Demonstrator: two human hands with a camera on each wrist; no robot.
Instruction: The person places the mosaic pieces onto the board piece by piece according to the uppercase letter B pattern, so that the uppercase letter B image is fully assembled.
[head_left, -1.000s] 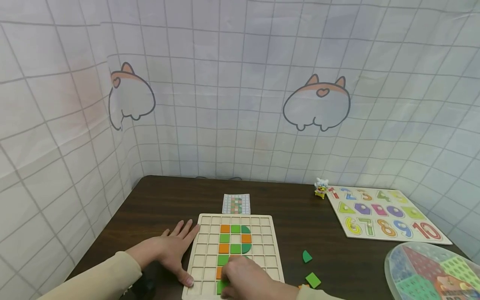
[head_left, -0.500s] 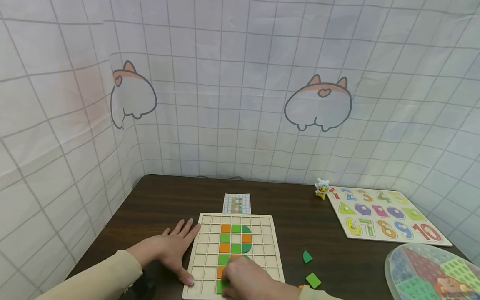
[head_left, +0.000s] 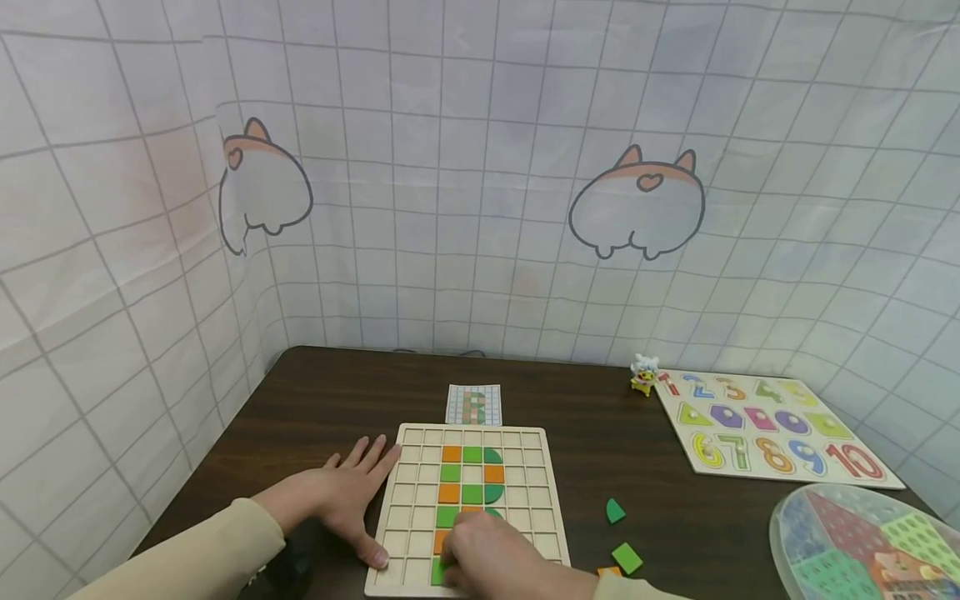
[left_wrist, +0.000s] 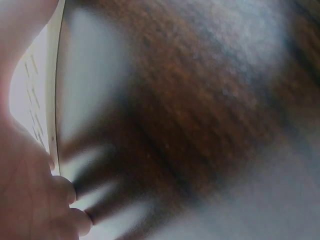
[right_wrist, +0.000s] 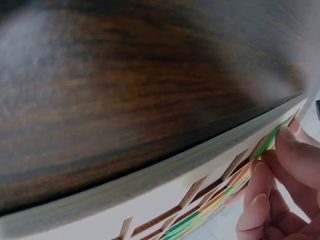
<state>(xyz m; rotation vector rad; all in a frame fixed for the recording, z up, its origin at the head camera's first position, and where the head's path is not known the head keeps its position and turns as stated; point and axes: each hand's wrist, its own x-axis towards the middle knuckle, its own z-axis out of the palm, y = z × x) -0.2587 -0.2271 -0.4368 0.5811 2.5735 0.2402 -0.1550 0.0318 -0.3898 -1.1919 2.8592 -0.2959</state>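
A pale wooden grid board lies on the dark table. Orange squares, green squares and dark green rounded tiles fill part of its grid. My left hand rests flat at the board's left edge, fingers spread and thumb on the near-left corner. Over the lower middle of the grid, my right hand covers several cells. In the right wrist view its thumb and fingertips pinch a green tile low at the board, near its edge; the head view hides this tile behind the hand.
Right of the board lie a green quarter-round tile, a green square tile and an orange tile. A printed pattern card lies behind it. Farther right are a small figurine, a number puzzle and a round game box.
My right hand stays over the same lower cells, its fingers shifting only slightly. The left hand keeps its place, and the loose tiles have not moved.
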